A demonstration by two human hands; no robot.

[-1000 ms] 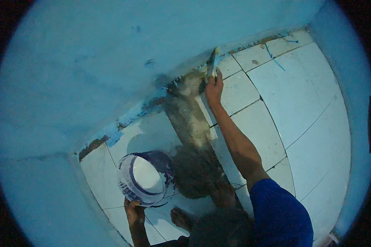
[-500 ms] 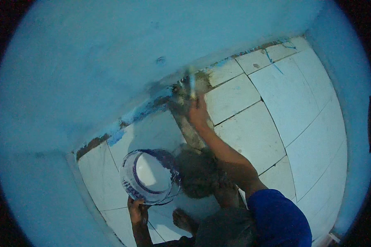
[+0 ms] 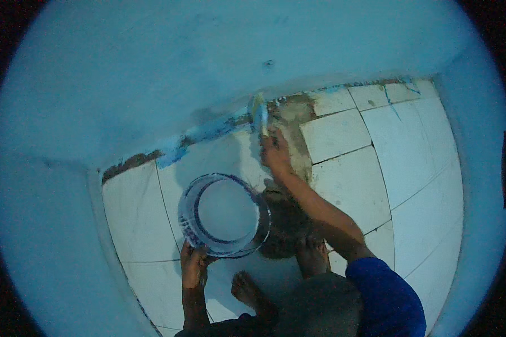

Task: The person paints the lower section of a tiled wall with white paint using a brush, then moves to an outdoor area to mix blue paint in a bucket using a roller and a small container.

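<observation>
One brush [image 3: 263,117] sits in right fingers [image 3: 272,139]; left fingers [image 3: 195,253] hold a bucket [image 3: 189,216].

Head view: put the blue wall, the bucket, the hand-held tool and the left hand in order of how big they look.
1. Blue wall
2. Bucket
3. Hand-held tool and left hand: unranked, since they look close in size and the hand may be nearer the camera.

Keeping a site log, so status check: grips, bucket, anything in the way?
Left grip on bucket, pale inside. Right grip holding brush at foot of blue wall. Nothing seen blocking brush; bare feet near bucket.
</observation>
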